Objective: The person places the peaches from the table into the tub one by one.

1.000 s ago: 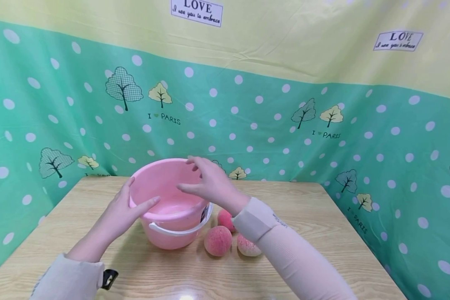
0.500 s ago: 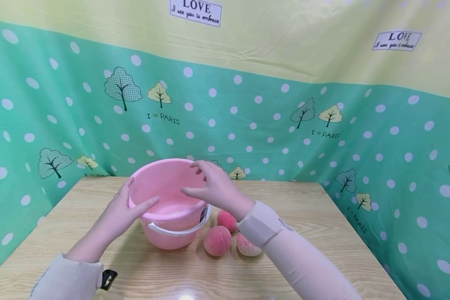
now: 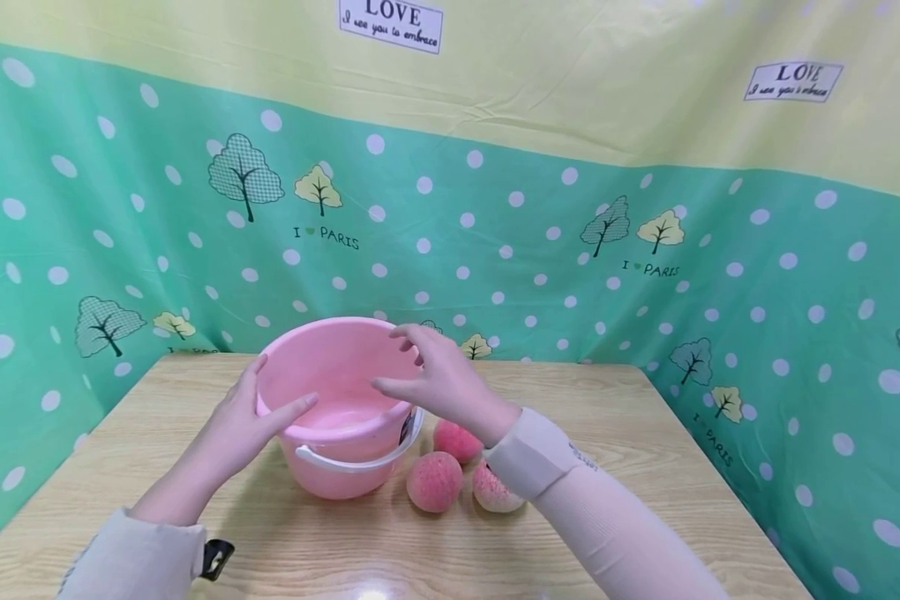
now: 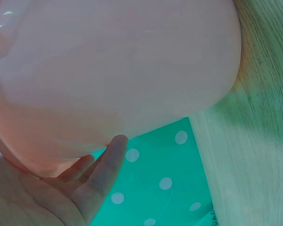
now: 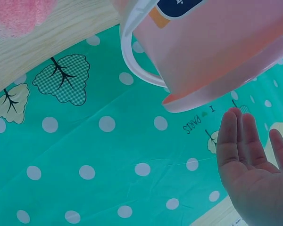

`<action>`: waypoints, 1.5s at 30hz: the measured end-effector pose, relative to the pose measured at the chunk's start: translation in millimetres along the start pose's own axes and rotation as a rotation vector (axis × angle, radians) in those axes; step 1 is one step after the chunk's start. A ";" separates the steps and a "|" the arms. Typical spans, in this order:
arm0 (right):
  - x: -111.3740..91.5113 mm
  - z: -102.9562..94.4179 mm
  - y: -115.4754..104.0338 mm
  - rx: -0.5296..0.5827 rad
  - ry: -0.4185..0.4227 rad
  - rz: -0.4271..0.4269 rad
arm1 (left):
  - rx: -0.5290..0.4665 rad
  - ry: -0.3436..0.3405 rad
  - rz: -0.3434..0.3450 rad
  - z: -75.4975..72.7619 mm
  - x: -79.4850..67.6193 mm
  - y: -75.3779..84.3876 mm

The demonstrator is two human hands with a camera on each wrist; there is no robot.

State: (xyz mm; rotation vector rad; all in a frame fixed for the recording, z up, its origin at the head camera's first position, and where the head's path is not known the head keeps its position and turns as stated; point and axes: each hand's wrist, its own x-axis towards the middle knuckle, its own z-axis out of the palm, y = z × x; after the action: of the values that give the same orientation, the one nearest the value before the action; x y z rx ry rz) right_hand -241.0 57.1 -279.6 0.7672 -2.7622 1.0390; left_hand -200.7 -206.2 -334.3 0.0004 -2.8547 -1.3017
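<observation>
A pink bucket [image 3: 330, 482] stands on the table, its mouth facing up and toward me, with its white handle [image 3: 352, 465] hanging down in front. My left hand [image 3: 243, 421] grips the left rim, thumb inside and fingers along the outer wall; the left wrist view shows these fingers [image 4: 112, 157] against the pink wall. Over the right rim my right hand [image 3: 450, 382] hovers with loosely bent fingers and holds nothing. In the right wrist view a gap separates its fingers [image 5: 230, 141] from the bucket rim [image 5: 198, 98].
Three fuzzy peaches lie right of the bucket: a pink one [image 3: 434, 482] in front, a paler one [image 3: 495, 490] beside it, and another [image 3: 456, 440] behind, partly under my right forearm. A green and yellow printed curtain [image 3: 495, 217] hangs around the wooden table [image 3: 585, 417].
My right hand has drifted right, from over the bucket's mouth to its right rim. The left hand, bucket and peaches look unmoved.
</observation>
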 end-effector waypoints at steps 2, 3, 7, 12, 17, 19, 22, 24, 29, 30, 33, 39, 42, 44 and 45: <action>-1.4 -1.0 1.2 0.005 0.006 -0.001 | 0.001 -0.001 -0.001 -0.1 -0.3 0.5; -2.2 -1.8 1.8 0.005 0.008 -0.004 | 0.000 -0.002 -0.002 -0.1 -0.4 0.8; -5.4 -3.8 4.3 0.005 0.011 -0.018 | -0.002 0.000 -0.002 -0.1 -0.8 1.3; -9.5 -5.1 8.8 0.007 0.017 -0.021 | 0.002 0.002 -0.001 0.3 -0.5 0.5; -13.0 -7.1 12.6 0.018 0.022 -0.014 | 0.009 0.001 -0.003 0.5 0.1 -0.1; -14.4 -8.0 13.7 0.015 0.025 -0.014 | 0.009 0.001 -0.004 0.6 0.1 -0.2; -16.6 -9.7 15.1 0.010 0.028 -0.012 | 0.000 0.000 -0.005 0.8 0.2 0.0; -18.2 -10.9 16.3 0.014 0.032 -0.017 | -0.008 0.000 -0.002 1.1 0.4 0.1; -21.9 -12.6 20.2 0.024 0.054 -0.015 | -0.016 -0.001 -0.001 1.9 1.1 -1.1; -22.7 -12.8 21.2 0.024 0.060 -0.016 | -0.015 0.000 -0.001 2.0 1.2 -1.2; -24.7 -13.4 23.8 0.030 0.069 -0.014 | -0.015 0.000 0.001 2.1 1.1 -1.2; -29.3 -14.5 28.8 0.036 0.070 0.023 | -0.015 -0.002 0.000 2.2 0.4 -0.4; -31.9 -15.0 31.2 0.029 0.074 0.042 | -0.008 -0.002 -0.004 2.3 -0.1 -0.3; -33.5 -15.0 32.9 0.025 0.080 0.045 | -0.006 -0.002 -0.004 2.3 -0.3 -0.3; -34.2 -15.0 33.7 0.024 0.084 0.044 | -0.005 -0.001 -0.004 2.3 -0.3 -0.5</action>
State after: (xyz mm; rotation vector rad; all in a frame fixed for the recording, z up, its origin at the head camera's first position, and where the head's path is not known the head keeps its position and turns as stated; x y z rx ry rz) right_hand -228.9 102.8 -296.8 0.6533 -2.7125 1.0876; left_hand -200.5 -204.8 -336.2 0.0057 -2.8541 -1.3099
